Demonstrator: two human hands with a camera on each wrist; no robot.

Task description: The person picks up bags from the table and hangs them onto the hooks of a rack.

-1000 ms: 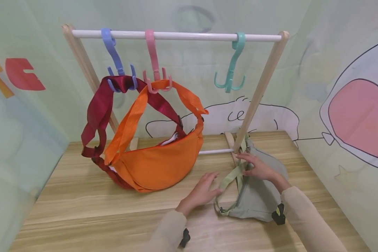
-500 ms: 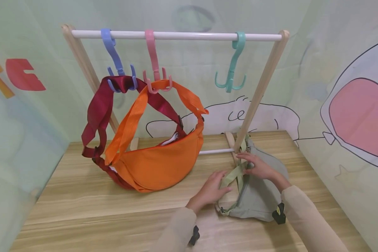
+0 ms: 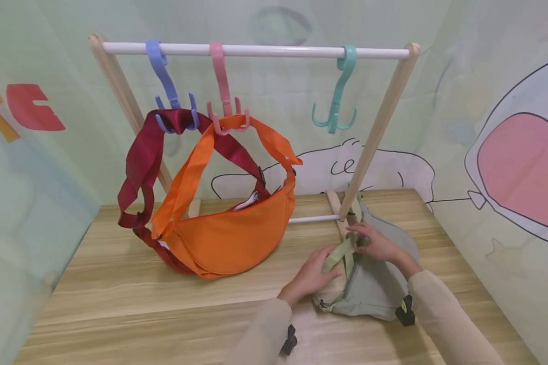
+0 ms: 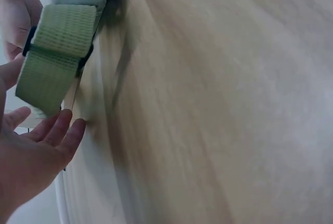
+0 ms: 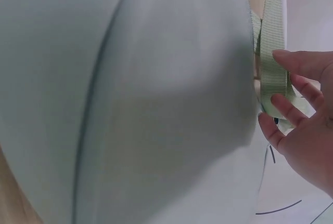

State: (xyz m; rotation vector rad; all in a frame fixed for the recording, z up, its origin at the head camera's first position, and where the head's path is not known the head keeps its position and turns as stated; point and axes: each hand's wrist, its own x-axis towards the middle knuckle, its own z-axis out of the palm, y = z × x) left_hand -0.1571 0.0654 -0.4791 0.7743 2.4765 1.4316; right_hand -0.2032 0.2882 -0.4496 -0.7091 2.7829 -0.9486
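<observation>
A grey waist bag (image 3: 383, 274) lies on the tabletop at the right, its pale green strap (image 3: 336, 255) raised off the surface along its left side. My right hand (image 3: 375, 243) pinches this strap between thumb and fingers, and the right wrist view shows the thumb on the webbing (image 5: 273, 73). Left of it, my left hand (image 3: 311, 274) is at the strap's loop, thumb and fingers apart around it. The left wrist view shows the strap with a dark slider (image 4: 57, 52) beside loosely extended fingers; firm contact cannot be made out.
A wooden rack with a white rail (image 3: 278, 51) stands behind. A crimson bag (image 3: 139, 162) hangs from the blue hook (image 3: 164, 76), an orange bag (image 3: 237, 238) from the pink one (image 3: 221, 76). The teal hook (image 3: 338, 96) carries nothing. A rack post (image 3: 376, 137) rises close behind my right hand.
My left hand has moved right and slightly up to the green strap. My right hand stays almost in place, its fingers drawn closer around the strap. The hanging bags have not moved.
</observation>
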